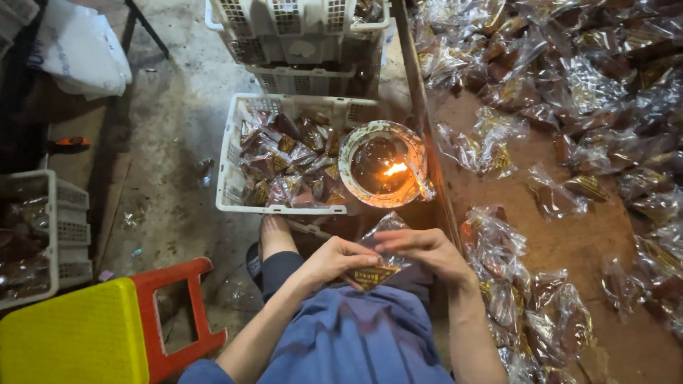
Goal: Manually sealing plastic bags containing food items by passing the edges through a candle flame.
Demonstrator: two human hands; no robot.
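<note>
Your fingers pinch one clear packet (380, 264) over your lap: the left hand (334, 262) grips its lower left edge with thumb and fingertips closed on the film, and the right hand (427, 252) curls over the top right, fingers folded down on the open end. The packet sits between both hands, its gold label showing at the bottom, its mouth turned toward the flame.

Just ahead of your knuckles stands the lamp (384, 163), a round white-rimmed dish with a small flame (395, 169) burning in it. Left of it is a white crate (235, 153) part-filled with packets. To your right, loose packets (569, 107) cover the brown board (569, 242).

You look to be at the folding stage, readying the mouth for sealing. The next move, I judge, needs the fold held tight and flat, only the film's edge brought to the flame, fingertips well back.
</note>
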